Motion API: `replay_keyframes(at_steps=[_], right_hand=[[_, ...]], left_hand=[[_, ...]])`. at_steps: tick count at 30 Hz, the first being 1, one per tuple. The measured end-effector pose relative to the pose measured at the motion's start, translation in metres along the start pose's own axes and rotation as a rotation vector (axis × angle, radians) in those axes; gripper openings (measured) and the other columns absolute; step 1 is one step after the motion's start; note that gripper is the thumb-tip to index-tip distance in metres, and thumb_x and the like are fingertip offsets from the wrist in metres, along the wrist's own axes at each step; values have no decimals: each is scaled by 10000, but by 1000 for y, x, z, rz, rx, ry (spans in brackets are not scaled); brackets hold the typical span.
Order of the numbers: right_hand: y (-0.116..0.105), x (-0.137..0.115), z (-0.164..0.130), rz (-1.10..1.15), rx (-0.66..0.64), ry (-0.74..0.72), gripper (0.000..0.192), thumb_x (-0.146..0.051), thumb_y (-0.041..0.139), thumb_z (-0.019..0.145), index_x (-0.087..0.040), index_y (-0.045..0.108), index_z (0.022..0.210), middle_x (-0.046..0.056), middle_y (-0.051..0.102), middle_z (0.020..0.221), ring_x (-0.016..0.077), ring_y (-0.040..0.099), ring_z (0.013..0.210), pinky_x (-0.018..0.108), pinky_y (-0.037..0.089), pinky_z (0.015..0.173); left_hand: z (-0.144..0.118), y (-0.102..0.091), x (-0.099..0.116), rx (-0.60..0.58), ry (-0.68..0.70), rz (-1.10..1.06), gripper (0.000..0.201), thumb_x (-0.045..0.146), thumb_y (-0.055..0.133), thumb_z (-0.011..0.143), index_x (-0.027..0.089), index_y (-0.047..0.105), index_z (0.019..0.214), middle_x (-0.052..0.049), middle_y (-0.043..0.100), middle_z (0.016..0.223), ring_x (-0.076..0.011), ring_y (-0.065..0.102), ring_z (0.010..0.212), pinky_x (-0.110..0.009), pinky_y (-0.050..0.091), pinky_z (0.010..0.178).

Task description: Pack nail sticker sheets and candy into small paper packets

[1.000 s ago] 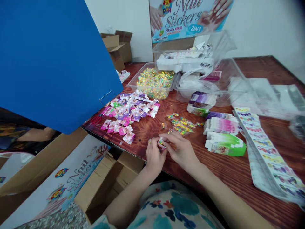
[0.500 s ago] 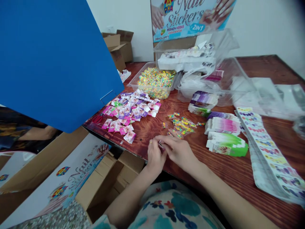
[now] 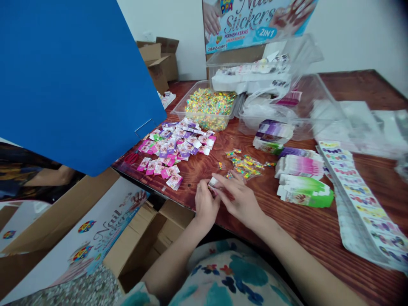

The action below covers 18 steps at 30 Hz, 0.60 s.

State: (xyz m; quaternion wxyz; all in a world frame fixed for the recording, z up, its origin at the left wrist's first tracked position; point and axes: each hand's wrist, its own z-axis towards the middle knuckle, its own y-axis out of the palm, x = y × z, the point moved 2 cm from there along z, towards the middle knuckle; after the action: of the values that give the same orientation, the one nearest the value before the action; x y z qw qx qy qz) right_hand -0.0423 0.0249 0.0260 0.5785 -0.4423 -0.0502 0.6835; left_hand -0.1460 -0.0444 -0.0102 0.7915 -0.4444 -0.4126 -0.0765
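Close to the table's front edge, a small white-topped carton (image 3: 213,182) sits between my two hands, mostly covered by fingers. My left hand (image 3: 205,203) is closed around it from the left. My right hand (image 3: 239,199) comes from the right, thumb and index finger on the carton and the other fingers spread. Just beyond my right hand lies a loose group of small wrapped candies (image 3: 247,165) in yellow, green and orange. Farther left is a heap of small filled-out cartons (image 3: 178,144) in pink, purple and white.
Flat carton stacks (image 3: 304,191) and a long sticker strip (image 3: 363,199) lie on the right. Behind stand a clear tub of candies (image 3: 188,114) and stacked clear tubs (image 3: 306,106). A blue panel (image 3: 76,85) blocks the left. An open cardboard box (image 3: 127,250) is below the edge; another person's arm (image 3: 47,176) shows.
My right index finger has lifted and straightened, and the carton's white top now shows between my hands. The view has shifted slightly.
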Motion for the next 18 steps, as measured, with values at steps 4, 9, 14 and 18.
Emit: replay_keyframes(at_steps=[4, 9, 14, 18], right_hand=[[5, 0, -1, 2, -127, 0, 613, -99, 506, 882, -312, 392, 1445, 33, 719, 942, 231, 585, 861, 589, 386, 1026], [-4, 0, -4, 75, 73, 88, 521, -179, 553, 896, -310, 454, 1390, 42, 700, 1032, 232, 588, 943, 506, 411, 1004], [-8, -1, -5, -68, -5, 15, 498, -164, 554, 893, -271, 481, 1374, 51, 702, 980, 247, 532, 911, 537, 377, 1016], [-5, 2, -8, -119, -8, -28, 467, -139, 538, 902, -227, 499, 1359, 60, 694, 943, 241, 512, 903, 525, 392, 1006]], left_hand=[[0, 2, 0, -7, 45, 81, 232, 142, 532, 800, 193, 464, 1016, -102, 631, 925, -267, 624, 912, -408, 498, 807], [1, -1, 4, -28, 0, -54, 236, 217, 580, 812, 209, 460, 1015, -70, 641, 950, -229, 637, 902, -353, 504, 783], [1, -4, 5, -3, 7, -107, 255, 235, 598, 786, 206, 468, 1004, -70, 646, 952, -227, 632, 879, -352, 502, 773], [1, 0, 3, 25, 35, -122, 225, 230, 577, 793, 201, 469, 989, -77, 637, 949, -230, 625, 887, -360, 500, 785]])
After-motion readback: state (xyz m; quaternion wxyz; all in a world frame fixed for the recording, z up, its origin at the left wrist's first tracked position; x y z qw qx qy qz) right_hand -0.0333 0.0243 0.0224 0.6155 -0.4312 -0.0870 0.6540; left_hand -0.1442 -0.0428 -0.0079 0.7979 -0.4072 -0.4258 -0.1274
